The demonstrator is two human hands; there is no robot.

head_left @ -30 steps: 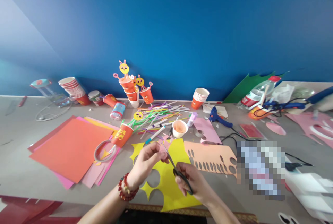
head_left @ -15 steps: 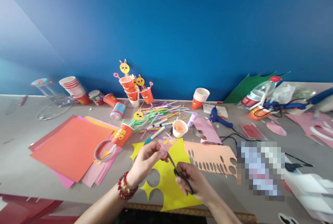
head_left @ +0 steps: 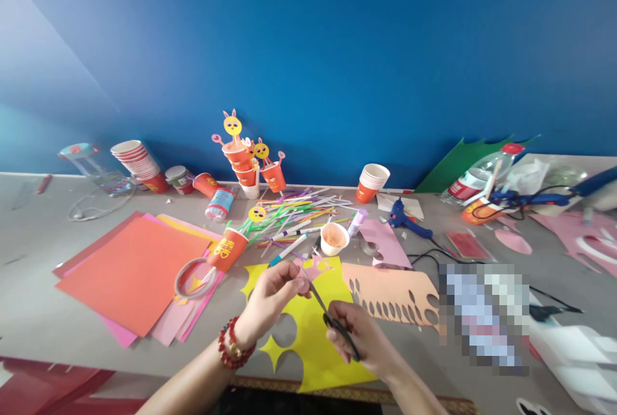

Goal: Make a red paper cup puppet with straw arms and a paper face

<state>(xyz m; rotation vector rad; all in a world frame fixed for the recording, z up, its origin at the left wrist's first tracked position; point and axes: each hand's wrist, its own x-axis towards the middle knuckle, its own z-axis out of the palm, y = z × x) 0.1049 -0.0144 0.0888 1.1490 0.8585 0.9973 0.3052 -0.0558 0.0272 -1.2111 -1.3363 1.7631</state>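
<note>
My left hand [head_left: 277,293], a red bead bracelet at its wrist, is closed in a pinch. What its fingertips hold is too small and covered to make out. In my right hand [head_left: 357,331] is a pair of dark-handled scissors [head_left: 319,299], fingers in the loops and blades pointing up-left to the left fingertips. Under both hands lies a yellow paper sheet [head_left: 321,354] with round cutouts. A pink paper scrap [head_left: 318,266] rests on its upper part, just beyond the left fingers. Right of it is a peach sheet [head_left: 390,277] with rows of oval holes.
Behind the hands are a paper bowl [head_left: 334,239], a marker [head_left: 289,249] and a pile of colored sticks [head_left: 299,212]. Red paper [head_left: 135,267] and a tape roll [head_left: 179,283] lie left. Decorated cups [head_left: 245,177] stand at the back. A blue glue gun [head_left: 407,219] lies right.
The view has shifted very slightly. My hands and the scissors keep almost the same place, with the left fingertips still at the blades.
</note>
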